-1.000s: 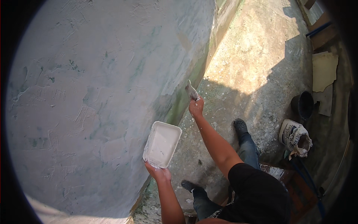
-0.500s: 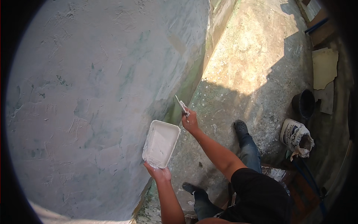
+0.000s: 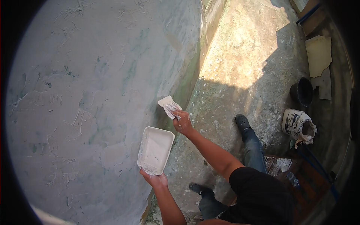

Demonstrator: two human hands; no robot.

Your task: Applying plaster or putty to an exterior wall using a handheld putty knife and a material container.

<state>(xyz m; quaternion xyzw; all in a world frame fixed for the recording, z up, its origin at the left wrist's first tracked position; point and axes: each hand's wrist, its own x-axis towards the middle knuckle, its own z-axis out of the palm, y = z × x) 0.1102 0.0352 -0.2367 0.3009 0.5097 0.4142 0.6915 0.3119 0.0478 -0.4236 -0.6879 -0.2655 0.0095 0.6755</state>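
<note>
My left hand [image 3: 155, 179] grips the near end of a shallow white tray [image 3: 169, 144]. Smooth white paste [image 3: 157, 148] lies in it, and smears coat its near rim. Above and to the right of the tray, my right hand [image 3: 182, 122] is closed round a putty knife [image 3: 165, 101]. Its flat, broad blade points up and left, caked with paste near the grip; the handle is mostly hidden in my fist. The blade is close to the lower part of a wall [image 3: 93, 123] coated in patchy whitish-grey paste. I cannot tell whether it touches.
The stained concrete floor [image 3: 221, 108] runs along the wall's foot, sunlit farther off. At right stand a black bucket [image 3: 301, 92] and an opened white sack [image 3: 294, 125]. Torn boards [image 3: 318, 56] lie beyond. A clear plastic bottle [image 3: 293, 179] is low at right.
My right hand has moved left toward the wall and turned the putty knife, so its broad face now shows. The tray has shifted slightly left and down in view.
</note>
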